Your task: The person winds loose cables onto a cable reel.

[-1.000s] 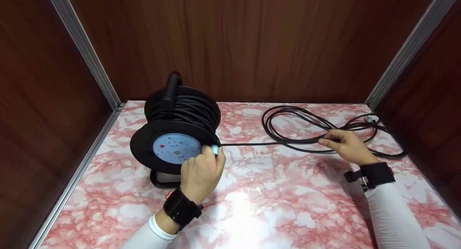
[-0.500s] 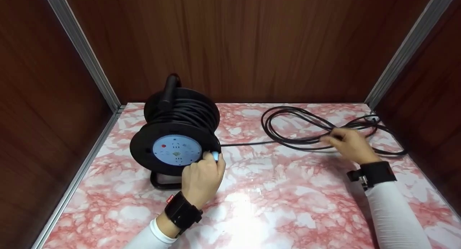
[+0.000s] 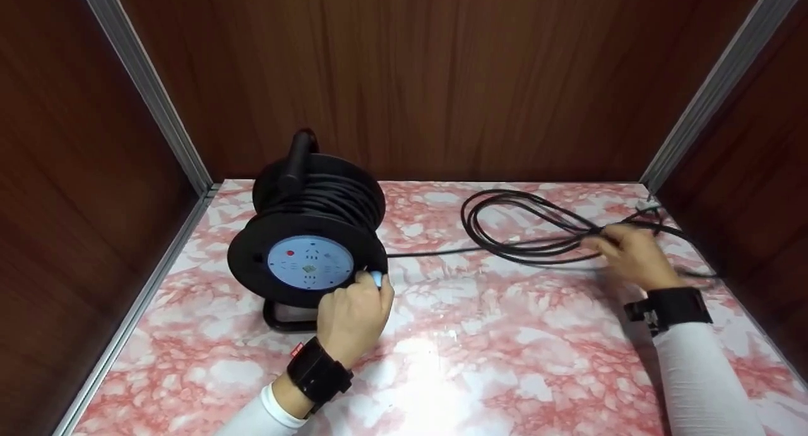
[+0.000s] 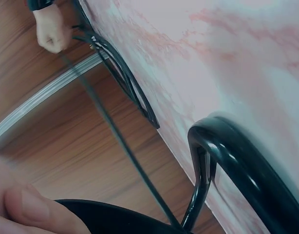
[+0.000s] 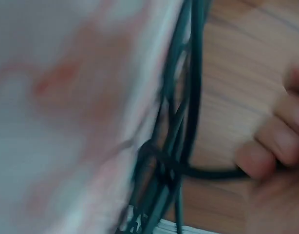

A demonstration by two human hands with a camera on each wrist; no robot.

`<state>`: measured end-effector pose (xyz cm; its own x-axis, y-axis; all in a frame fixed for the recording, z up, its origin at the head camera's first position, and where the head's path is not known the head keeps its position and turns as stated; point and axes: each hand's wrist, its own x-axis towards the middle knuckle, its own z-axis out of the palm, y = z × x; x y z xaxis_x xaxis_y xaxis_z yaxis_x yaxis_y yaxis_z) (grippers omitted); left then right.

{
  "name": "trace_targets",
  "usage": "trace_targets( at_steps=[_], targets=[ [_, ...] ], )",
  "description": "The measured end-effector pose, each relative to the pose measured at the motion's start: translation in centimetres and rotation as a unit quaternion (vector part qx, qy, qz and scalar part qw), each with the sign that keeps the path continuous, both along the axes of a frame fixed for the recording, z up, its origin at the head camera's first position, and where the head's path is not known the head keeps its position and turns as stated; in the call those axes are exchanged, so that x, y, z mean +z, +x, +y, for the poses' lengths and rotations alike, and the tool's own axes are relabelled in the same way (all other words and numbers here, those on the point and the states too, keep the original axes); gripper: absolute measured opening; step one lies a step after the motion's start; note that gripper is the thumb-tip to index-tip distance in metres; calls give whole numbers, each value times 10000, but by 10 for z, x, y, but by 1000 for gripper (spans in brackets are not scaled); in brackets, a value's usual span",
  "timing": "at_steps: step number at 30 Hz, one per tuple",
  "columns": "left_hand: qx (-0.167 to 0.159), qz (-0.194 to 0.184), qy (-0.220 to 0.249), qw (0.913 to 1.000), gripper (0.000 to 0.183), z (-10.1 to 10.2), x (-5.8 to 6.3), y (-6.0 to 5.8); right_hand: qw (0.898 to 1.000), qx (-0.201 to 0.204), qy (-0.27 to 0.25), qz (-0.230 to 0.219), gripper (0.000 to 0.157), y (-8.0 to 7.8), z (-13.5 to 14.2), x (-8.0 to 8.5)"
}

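Observation:
A black cable reel (image 3: 249,259) with a pale blue socket face (image 3: 325,254) stands upright at the left of the table in the head view. My left hand (image 3: 352,313) grips the light blue knob (image 3: 377,278) at the right edge of the reel's front flange. From the reel a black cable (image 3: 435,253) runs to the right. My right hand (image 3: 634,256), slightly blurred, holds this cable above the loose loops (image 3: 470,224). In the right wrist view the cable (image 5: 215,173) passes into the curled fingers (image 5: 281,139).
The pale plug (image 3: 647,204) lies near the back right corner beside the loops. Wood-patterned panels (image 3: 416,76) enclose the back and both sides. The reel's tubular stand (image 3: 290,325) rests on the red-and-white marbled table (image 3: 480,347).
My right hand has moved a little to the right, and the loops near it have shifted. The markings on the socket face have turned slightly. My left hand stays at the knob.

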<state>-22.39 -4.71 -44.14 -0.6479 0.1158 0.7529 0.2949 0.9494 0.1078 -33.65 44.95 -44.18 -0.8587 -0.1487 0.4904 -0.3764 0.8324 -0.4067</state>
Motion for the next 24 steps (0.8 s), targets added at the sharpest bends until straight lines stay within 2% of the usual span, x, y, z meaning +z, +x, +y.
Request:
trace_targets(
  at_steps=[1,3,4,5,7,10,12,13,14,16,18,20,21,22,24],
  targets=[
    [3,-7,-10,10000,40,0,0,0,9989,19,-30,466,27,2,-2,6],
    [4,8,-24,10000,40,0,1,0,9902,55,5,1396,24,3,-5,16],
    [10,4,-34,10000,40,0,2,-1,9851,70,56,1720,25,3,-5,19],
    [11,-9,-33,10000,40,0,2,-1,9825,78,99,1860,27,2,-4,21],
    [20,-81,-4,10000,39,-1,2,-1,9882,49,43,1531,27,2,-1,19],
    [37,-232,22,9997,39,-2,-1,-1,9998,-60,30,171,35,3,9,10],
    [42,-333,28,9994,39,-3,-3,0,9974,-147,-22,-702,41,4,14,5],
    [40,-371,21,9993,38,-4,-4,1,9949,-156,-68,-991,44,5,15,4],
    [43,-394,2,9992,39,-4,-5,1,9940,-128,-115,-1080,44,6,16,5],
    [44,-415,-18,9991,39,-5,-6,2,9968,-111,-254,-747,41,7,14,9],
    [32,-418,-49,9991,39,-6,-7,2,9988,-120,-456,114,38,9,11,16],
    [29,-418,-56,9991,39,-6,-7,2,9938,-166,-468,995,38,9,9,22],
    [36,-416,-61,9991,39,-6,-8,2,9909,-188,-431,1264,40,9,8,23],
    [48,-409,-75,9991,39,-7,-8,2,9899,-181,-376,1355,41,8,7,24],
    [80,-344,-135,9993,39,-8,-9,2,9947,-184,-273,973,44,8,8,22]
  ],
)
